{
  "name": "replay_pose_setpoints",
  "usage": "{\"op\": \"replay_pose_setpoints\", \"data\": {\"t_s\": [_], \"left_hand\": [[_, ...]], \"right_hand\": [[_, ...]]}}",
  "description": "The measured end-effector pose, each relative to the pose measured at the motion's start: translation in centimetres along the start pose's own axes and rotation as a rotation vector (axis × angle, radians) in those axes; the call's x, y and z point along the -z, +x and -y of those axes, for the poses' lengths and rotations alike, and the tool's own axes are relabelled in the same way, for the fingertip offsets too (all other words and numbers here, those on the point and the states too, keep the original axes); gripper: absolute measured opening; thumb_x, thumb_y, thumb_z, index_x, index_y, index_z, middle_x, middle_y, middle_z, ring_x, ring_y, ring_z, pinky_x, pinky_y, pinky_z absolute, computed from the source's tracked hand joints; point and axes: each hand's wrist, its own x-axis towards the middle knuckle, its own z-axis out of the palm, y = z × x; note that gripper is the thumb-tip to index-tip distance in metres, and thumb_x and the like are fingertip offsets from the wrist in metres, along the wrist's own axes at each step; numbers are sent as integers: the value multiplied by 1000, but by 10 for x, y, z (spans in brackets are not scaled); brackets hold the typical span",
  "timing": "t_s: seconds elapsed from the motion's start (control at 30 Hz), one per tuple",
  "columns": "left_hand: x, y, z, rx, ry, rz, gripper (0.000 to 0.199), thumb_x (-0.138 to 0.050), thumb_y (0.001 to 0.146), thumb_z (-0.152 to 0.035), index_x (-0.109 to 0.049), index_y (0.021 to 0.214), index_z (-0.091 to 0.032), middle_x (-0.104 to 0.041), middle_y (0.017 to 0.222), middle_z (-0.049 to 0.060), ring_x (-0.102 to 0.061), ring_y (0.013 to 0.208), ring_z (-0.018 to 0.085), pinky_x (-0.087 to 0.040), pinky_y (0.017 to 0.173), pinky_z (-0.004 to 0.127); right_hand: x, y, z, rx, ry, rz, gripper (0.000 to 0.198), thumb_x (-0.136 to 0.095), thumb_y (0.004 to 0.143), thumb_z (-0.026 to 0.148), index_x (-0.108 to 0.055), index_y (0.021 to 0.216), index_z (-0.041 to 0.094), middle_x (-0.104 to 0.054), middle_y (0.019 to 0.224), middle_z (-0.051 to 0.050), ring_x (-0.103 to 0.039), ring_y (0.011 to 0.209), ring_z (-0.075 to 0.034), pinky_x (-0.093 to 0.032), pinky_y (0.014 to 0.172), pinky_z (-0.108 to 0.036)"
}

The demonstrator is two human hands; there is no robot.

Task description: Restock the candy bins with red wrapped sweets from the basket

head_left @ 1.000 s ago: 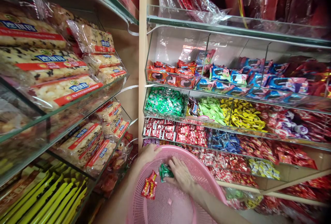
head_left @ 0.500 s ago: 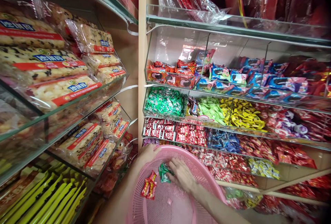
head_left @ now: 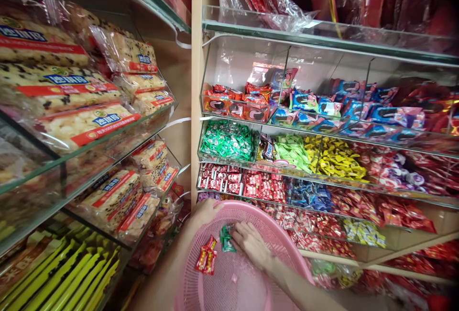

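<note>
My left hand (head_left: pixel 205 212) is closed on the far left rim of a pink plastic basket (head_left: pixel 287 241) with a mesh wall. Inside the basket my right hand (head_left: pixel 251 244) has its fingers curled down at a small bunch of green-wrapped candies (head_left: pixel 227 239); the fingertips are partly hidden. Left of that bunch, a few red-and-yellow wrapped candies (head_left: pixel 206 256) lie together on the basket's bottom.
Glass shelves ahead hold bins of green candies (head_left: pixel 226 139), yellow candies (head_left: pixel 339 160), red packets (head_left: pixel 264 185) and blue-wrapped ones (head_left: pixel 310 196). On the left, shelves carry wrapped puffed-grain bars (head_left: pixel 103 118) and yellow-green packets (head_left: pixel 71 277). A wooden post (head_left: pixel 196 76) stands between.
My right hand's fingers have curled in more at the green candies, and the bunch has shifted slightly. My left hand stays on the rim.
</note>
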Motion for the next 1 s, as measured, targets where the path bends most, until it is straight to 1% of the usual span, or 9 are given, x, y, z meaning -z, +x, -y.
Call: {"op": "replay_pose_setpoints", "data": {"t_s": [0.1,0.23,0.33,0.43,0.5,0.63,0.73,0.87,1.0], "left_hand": [[-1,0,1,-15,2,-1,41,-38,87,-51,-64,86,-19,-65,80,7,-60,73,21,-26,54,27],[0,-2,0,-12,-12,1,40,-38,87,-50,-64,85,-20,-66,81,7,-60,76,21,-27,55,26],[1,-3,-1,-11,-20,0,40,-39,87,-49,-64,84,-19,-65,80,7,-60,74,20,-28,55,26],[2,-4,-2,-14,-23,-7,40,-38,87,-49,-64,85,-19,-65,78,7,-60,73,20,-28,55,26],[2,-5,-3,-16,-23,-6,39,-39,87,-49,-64,86,-19,-65,79,7,-60,74,20,-27,55,26],[4,-6,-4,-5,-16,6,39,-39,87,-50,-63,84,-19,-64,77,6,-59,71,20,-27,54,26],[4,-7,-5,-3,-15,3,41,-38,87,-51,-63,82,-18,-64,76,6,-58,68,19,-28,53,26],[4,-8,-5,8,-26,14,41,-38,87,-51,-63,84,-18,-64,77,6,-57,66,19,-29,54,25],[4,-9,-5,-12,-29,7,40,-38,87,-49,-63,83,-18,-64,76,6,-56,65,18,-27,54,25]], "right_hand": [[0,-2,0,25,-9,23,16,-45,91,32,-56,89,21,-58,90,-1,-50,84,-18,-35,72,-31],[4,-5,-3,32,84,51,26,-48,87,43,-55,100,22,-57,97,-3,-49,90,-19,-35,78,-32],[9,-6,-7,2,140,76,18,-46,88,31,-55,100,21,-56,96,-3,-48,91,-18,-34,80,-32],[11,-6,-13,-32,138,102,17,-46,82,19,-56,96,21,-56,95,-4,-48,90,-19,-34,80,-32],[10,-6,-16,-54,126,112,17,-47,81,19,-57,94,20,-56,95,-4,-48,91,-19,-34,81,-33],[2,-8,-19,-60,109,127,15,-49,83,27,-59,94,21,-56,98,-5,-48,94,-20,-34,82,-34],[-3,-9,-20,-59,104,120,13,-50,84,27,-59,92,21,-57,99,-5,-49,95,-20,-34,82,-34],[-5,-8,-20,-81,92,75,14,-46,87,24,-58,82,20,-59,93,-4,-50,91,-19,-33,80,-33],[3,-5,-23,-101,110,37,16,-45,86,21,-56,75,19,-58,83,-2,-50,83,-17,-32,75,-31]]}}
